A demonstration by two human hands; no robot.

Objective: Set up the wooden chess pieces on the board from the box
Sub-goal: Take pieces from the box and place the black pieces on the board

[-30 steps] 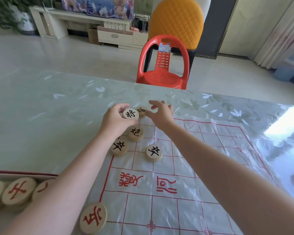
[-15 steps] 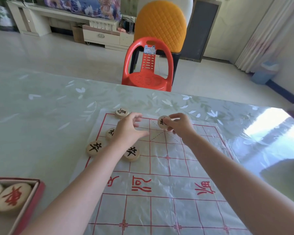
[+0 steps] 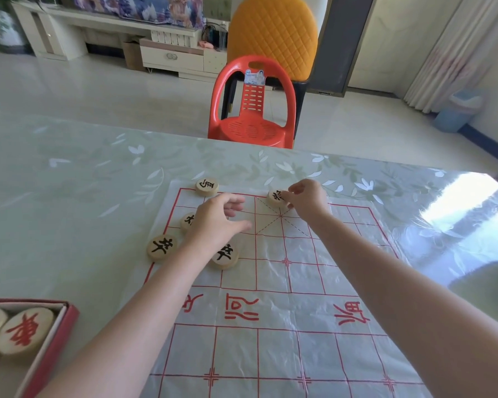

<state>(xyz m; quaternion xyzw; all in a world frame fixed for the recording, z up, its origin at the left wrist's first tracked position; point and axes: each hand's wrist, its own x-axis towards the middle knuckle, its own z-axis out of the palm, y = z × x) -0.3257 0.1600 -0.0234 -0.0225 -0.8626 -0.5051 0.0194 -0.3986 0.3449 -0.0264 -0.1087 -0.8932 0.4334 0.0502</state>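
The round pale wooden chess piece with a black character [image 3: 274, 198] is at the far edge of the white plastic board with red grid lines [image 3: 270, 311], at the head of its dashed diagonals. My right grip [image 3: 306, 198] pinches it between thumb and fingertips. Four more black-marked pieces [image 3: 161, 247] lie near the board's far left corner. The red cardboard box [image 3: 51, 347], near left on the table, holds red-marked pieces [image 3: 25, 330]. My left grip [image 3: 216, 222] hovers over the board with loose fingers, holding nothing.
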